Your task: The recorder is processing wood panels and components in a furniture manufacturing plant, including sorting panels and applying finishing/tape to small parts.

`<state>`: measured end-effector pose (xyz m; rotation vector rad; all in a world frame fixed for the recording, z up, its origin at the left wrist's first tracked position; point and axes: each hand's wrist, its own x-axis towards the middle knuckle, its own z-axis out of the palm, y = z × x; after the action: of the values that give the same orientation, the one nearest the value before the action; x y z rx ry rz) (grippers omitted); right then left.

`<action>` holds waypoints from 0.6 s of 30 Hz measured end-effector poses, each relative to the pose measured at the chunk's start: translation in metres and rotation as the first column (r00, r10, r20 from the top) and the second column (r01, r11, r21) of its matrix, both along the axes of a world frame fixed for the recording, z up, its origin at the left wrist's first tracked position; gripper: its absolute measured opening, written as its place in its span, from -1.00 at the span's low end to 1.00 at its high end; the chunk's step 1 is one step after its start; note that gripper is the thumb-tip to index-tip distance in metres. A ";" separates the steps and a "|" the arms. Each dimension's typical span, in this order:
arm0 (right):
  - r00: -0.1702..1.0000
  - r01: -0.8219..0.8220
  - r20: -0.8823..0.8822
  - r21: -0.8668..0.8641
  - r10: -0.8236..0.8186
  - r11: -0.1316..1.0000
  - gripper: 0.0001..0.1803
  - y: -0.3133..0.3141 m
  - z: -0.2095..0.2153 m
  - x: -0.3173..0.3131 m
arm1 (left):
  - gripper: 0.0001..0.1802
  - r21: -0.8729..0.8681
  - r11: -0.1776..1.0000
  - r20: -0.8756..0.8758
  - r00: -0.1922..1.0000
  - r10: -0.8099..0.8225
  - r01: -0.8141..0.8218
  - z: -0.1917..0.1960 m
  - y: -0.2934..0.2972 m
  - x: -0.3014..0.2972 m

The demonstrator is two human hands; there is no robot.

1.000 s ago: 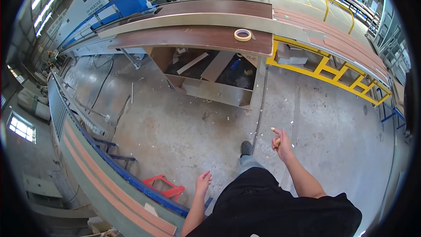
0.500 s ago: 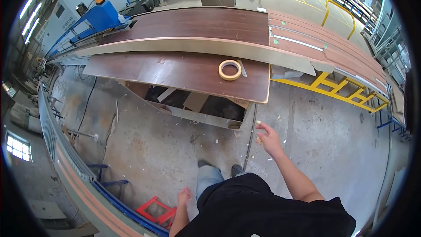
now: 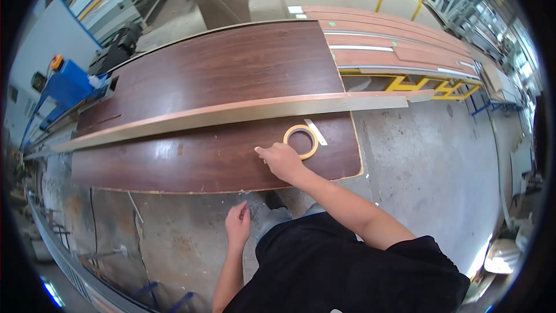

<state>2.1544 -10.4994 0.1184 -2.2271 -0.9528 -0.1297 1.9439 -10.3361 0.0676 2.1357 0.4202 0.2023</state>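
My right hand is over the near part of a dark brown wood-grain panel, its fingers pointing left. The index finger is stretched out, apart from the thumb, with something pale on its tip. Just right of this hand lies a roll of yellowish tape, its edge close to the wrist. A short pale strip lies beside the roll. My left hand hangs before the panel's near edge, fingers curled in, and I see nothing in it. Across the panel runs a long beige strip with a pinkish upper edge.
Pinkish-brown boards lie at the far right above a yellow frame. A blue machine part stands at the left. Blue metal legs show at the lower left. A cable lies on the concrete floor.
My body is nearer the panel. My right hand has moved from over the floor to above the panel, left of the tape roll. My left hand has come up closer to the panel's edge.
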 end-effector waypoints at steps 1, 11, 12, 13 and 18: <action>0.993 0.007 0.120 -0.041 -0.002 0.999 -0.62 0.007 -0.004 0.004 | -0.69 -0.009 1.000 -0.010 1.000 -0.025 0.025 0.015 0.002 0.028; 0.994 0.106 0.007 -0.038 -0.106 0.994 -0.57 0.027 -0.010 0.016 | -0.74 0.105 0.971 0.164 0.959 -0.230 0.215 0.032 -0.002 0.174; 0.993 0.112 -0.023 0.003 -0.112 0.994 -0.59 0.024 -0.011 0.017 | -0.74 0.077 0.970 0.217 0.946 -0.241 0.229 0.026 0.000 0.178; 0.993 0.119 -0.026 0.002 -0.119 0.993 -0.59 0.021 -0.011 0.017 | -0.74 0.076 0.969 0.214 0.945 -0.247 0.236 0.021 0.002 0.181; 0.930 0.103 -0.366 0.357 0.037 0.928 -0.62 0.009 0.014 0.012 | -0.83 -0.776 0.625 0.038 0.996 -0.084 0.083 0.020 0.006 0.186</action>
<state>2.1667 -10.4901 0.1325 -1.8293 -0.6232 0.0865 2.1303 -10.3297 0.0879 1.2739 0.3215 -0.0460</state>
